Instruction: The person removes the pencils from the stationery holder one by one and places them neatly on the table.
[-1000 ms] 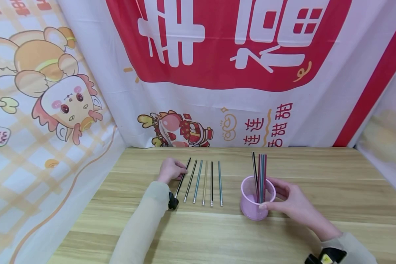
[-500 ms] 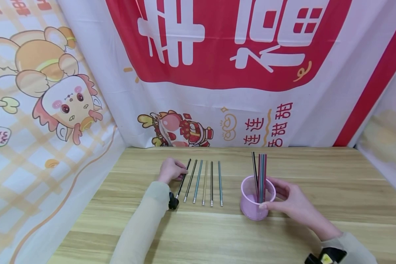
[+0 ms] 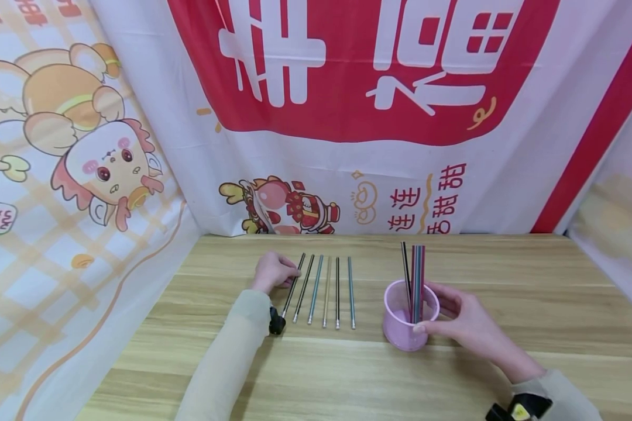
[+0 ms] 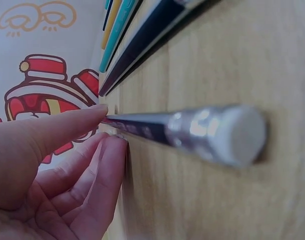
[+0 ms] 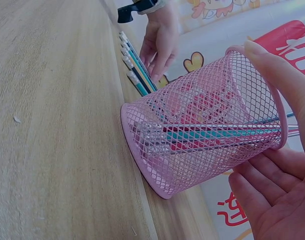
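My left hand pinches a black pencil between thumb and fingertips, at the left end of a row. The pencil lies slanted at the table surface, its white eraser toward the wrist. My right hand holds a pink mesh pencil cup, thumb at the rim and fingers round the far side. Several pencils stand in the cup, eraser ends down, seen through the mesh. The cup is upright on the table.
Beside the left hand lie several more pencils in a row, among them a yellow pencil and a blue pencil, erasers toward me. A printed cloth hangs behind the wooden table; another printed cloth covers the left side.
The black pencil in my left hand has shifted very slightly, its eraser end a little to the right. My right hand and the cup stay where they were.
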`<state>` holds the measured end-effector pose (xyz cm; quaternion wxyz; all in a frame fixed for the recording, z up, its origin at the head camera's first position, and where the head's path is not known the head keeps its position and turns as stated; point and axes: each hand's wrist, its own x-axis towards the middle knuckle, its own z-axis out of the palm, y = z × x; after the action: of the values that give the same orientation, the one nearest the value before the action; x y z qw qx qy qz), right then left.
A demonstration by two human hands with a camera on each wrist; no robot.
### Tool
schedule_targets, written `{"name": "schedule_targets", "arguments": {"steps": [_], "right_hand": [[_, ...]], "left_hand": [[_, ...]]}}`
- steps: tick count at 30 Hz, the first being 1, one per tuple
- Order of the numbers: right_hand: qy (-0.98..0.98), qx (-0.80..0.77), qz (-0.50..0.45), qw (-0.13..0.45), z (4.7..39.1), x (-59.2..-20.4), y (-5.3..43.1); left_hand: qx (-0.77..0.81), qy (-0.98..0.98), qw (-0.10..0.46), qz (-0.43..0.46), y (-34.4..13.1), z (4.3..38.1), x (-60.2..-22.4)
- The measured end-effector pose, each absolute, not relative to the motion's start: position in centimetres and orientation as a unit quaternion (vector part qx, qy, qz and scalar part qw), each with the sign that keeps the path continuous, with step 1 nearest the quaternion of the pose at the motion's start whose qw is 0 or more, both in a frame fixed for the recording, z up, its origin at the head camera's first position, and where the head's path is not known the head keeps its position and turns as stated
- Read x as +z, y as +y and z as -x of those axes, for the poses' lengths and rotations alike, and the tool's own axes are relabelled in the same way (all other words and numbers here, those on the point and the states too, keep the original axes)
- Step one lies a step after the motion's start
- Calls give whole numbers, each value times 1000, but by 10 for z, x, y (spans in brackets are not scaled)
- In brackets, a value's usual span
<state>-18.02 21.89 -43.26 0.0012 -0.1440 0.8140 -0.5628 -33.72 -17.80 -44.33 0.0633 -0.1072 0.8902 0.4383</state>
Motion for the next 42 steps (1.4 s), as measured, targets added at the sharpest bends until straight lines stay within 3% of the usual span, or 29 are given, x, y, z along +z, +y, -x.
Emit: {"name": "schedule_targets", "arguments": {"steps": [11, 20, 32, 42], "right_hand": [[816, -561, 143, 2, 181, -433, 219], [810, -566, 154, -8, 180, -432, 219], [811, -565, 148, -3, 179, -431, 218], [815, -560, 150, -2, 181, -431, 218]], "left_hand": [[479, 872, 35, 100, -176, 330, -431], [496, 867, -30, -16, -138, 309, -393], [531, 832, -25, -159, -57, 263, -386], [560, 808, -7, -186, -18, 249, -399]]}}
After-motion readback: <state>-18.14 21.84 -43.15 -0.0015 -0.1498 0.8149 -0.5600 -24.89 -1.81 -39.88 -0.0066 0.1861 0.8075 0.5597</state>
